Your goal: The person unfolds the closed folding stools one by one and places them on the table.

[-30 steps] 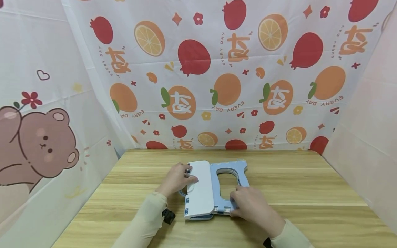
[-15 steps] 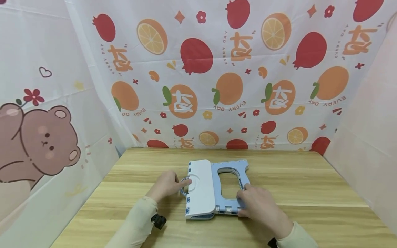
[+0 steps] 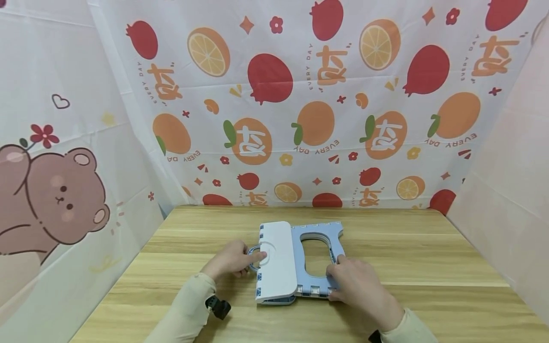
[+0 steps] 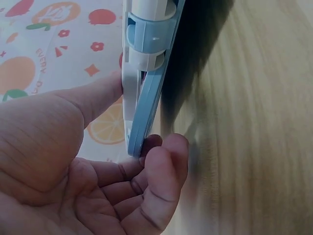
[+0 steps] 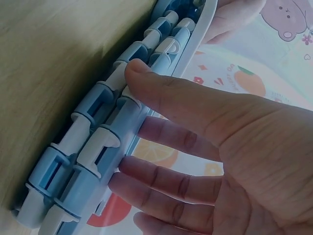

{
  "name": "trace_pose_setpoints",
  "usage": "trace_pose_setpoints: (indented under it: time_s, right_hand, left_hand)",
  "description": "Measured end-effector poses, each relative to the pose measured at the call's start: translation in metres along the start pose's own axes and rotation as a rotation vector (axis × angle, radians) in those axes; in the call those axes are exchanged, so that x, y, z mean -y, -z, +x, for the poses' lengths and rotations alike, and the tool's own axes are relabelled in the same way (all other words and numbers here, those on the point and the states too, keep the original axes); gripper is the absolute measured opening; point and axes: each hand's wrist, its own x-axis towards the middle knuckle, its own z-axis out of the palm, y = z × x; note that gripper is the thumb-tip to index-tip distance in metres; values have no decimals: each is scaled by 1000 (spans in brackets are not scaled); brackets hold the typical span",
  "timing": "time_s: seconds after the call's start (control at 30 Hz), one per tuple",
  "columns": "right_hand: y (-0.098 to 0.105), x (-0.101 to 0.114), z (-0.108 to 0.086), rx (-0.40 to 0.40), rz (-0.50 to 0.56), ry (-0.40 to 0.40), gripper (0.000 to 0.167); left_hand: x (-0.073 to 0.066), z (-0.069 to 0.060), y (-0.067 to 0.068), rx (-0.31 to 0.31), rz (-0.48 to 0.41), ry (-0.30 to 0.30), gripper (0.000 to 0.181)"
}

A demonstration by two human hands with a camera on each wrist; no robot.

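A folding step stool (image 3: 279, 262) lies on the table, with a white top panel and light blue leg panels (image 3: 323, 233) spread to the right. At the stool's left edge my left hand (image 3: 229, 261) holds it by the loop handle (image 3: 254, 257). Its thumb presses the white side, and its fingers curl beneath the blue part in the left wrist view. My right hand (image 3: 359, 290) grips the blue leg panel's near right corner. There the thumb rests on the hinge row (image 5: 98, 117), with the other fingers against the panel's face.
The wooden table (image 3: 411, 257) extends around the stool on all sides. A fruit-print curtain (image 3: 291, 143) hangs behind the table's far edge, and a bear-print curtain (image 3: 64, 205) runs along the left. Black straps (image 3: 219, 307) show at both wrists.
My left hand has shifted from the white panel's upper left edge, left and toward me, to the loop handle. The right hand has slid slightly right along the blue panel.
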Motion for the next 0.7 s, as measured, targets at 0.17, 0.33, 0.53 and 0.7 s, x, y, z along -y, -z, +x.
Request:
trace_pose_setpoints:
  time_s: [0.17,0.33,0.53,0.7]
  right_hand:
    - [0,-1,1,-27,34,43,40]
    - [-1,0,2,-47,75,80,39]
    - [-3,2,3,-79,71,112,42]
    - [-4,2,4,-101,72,124,42]
  left_hand:
    - [1,1,4,0,-65,8,47]
    - [-2,0,10,-36,-88,6,46]
    - [-7,1,17,-84,-109,-16,43]
    - [-11,3,21,-102,-179,-37,40]
